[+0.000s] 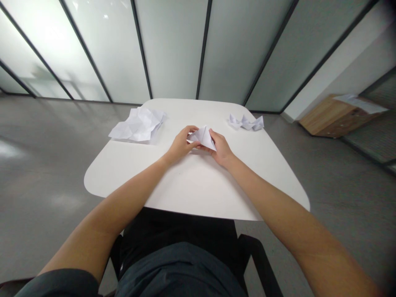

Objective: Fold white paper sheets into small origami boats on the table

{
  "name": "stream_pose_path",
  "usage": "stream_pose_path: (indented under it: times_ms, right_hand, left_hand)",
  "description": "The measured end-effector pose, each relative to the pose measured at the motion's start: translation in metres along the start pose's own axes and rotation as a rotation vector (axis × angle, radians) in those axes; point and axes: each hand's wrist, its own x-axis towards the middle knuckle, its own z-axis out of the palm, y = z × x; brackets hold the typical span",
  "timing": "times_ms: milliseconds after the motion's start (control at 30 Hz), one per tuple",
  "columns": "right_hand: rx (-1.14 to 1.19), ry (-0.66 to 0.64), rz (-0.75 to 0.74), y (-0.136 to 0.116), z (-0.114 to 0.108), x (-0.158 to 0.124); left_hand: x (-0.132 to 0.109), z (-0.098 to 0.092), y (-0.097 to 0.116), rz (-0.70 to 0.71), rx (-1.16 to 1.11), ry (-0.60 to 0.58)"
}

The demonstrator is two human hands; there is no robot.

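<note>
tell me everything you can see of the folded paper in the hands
The folded paper is white, plain and roughly triangular, with a fold line on its face, a peak at the top and a pointed corner at the lower right. It looks like thin sheet paper folded into layers. The left hand and right hand hold it from either side, partly covering its edges, over the middle of the table. Whether it touches the tabletop is unclear.
</note>
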Motion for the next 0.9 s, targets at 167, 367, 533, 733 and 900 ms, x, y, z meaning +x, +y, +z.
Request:
stream_pose_path:
  times_ms: [167,367,533,733,900]
  right_hand:
    - [0.026,0.029,0.025,-0.005,0.002,-0.001]
    - [0.096,0.034,0.058,-0.010,0.000,-0.001]
    - [0.079,0.034,0.088,-0.010,-0.005,0.002]
    - [-0.060,0.111,0.075,-0.007,-0.004,0.004]
    - [-0.132,0.145,0.014,-0.004,-0.010,0.007]
  left_hand:
    - [0.001,0.000,-0.002,0.043,0.003,-0.025]
    - [-0.001,-0.004,0.006,0.050,-0.086,0.009]
    - [0.001,-0.005,0.008,0.021,-0.132,0.083]
    - [0.002,-0.005,0.009,-0.040,-0.130,0.133]
    - [-0.001,-0.008,0.008,0.014,-0.115,0.041]
